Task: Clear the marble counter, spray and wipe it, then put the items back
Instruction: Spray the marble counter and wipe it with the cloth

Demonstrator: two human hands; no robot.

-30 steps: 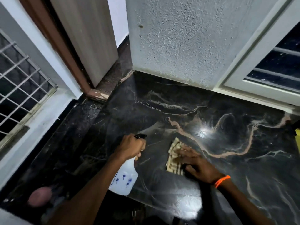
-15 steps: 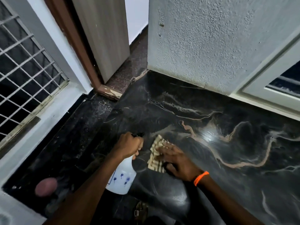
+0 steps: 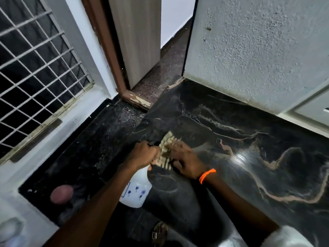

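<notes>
The black marble counter [image 3: 249,139] with pale veins fills the right half of the head view and looks wet and glossy. My right hand [image 3: 185,161], with an orange band at the wrist, presses flat on a beige checked cloth [image 3: 166,148] near the counter's left edge. My left hand [image 3: 144,154] grips the neck of a white spray bottle [image 3: 137,191] with blue flower marks, right beside the cloth. The bottle hangs down past the counter's left edge. Its black nozzle is mostly hidden by my fingers.
A rough grey wall [image 3: 258,50] backs the counter. Left of it a wooden door [image 3: 137,36] stands ajar over a dark speckled floor [image 3: 89,157]. A grilled window [image 3: 35,68] is at far left. A pinkish round object [image 3: 61,194] lies on the floor.
My right hand has slid the cloth leftward toward the counter's left edge, up against my left hand with the bottle. The camera has swung left.
</notes>
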